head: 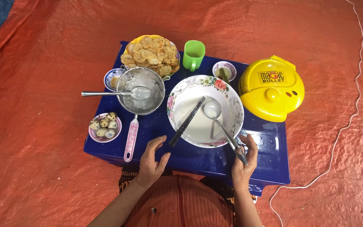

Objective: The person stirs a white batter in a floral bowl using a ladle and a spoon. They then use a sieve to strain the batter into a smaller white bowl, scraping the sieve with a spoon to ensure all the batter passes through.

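Right hand grips ladle (cup in white batter) | bowl beside | left hand open, empty, on table

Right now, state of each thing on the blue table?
Large floral bowl: holds white batter.
Ladle: scoop in the batter, handle in right hand.
Chopsticks: leaning on the bowl rim.
Left hand: open, resting on the table edge.
Metal strainer: flour-coated, spoon inside.
Yellow cooker: lid closed.
Green cup: upright.
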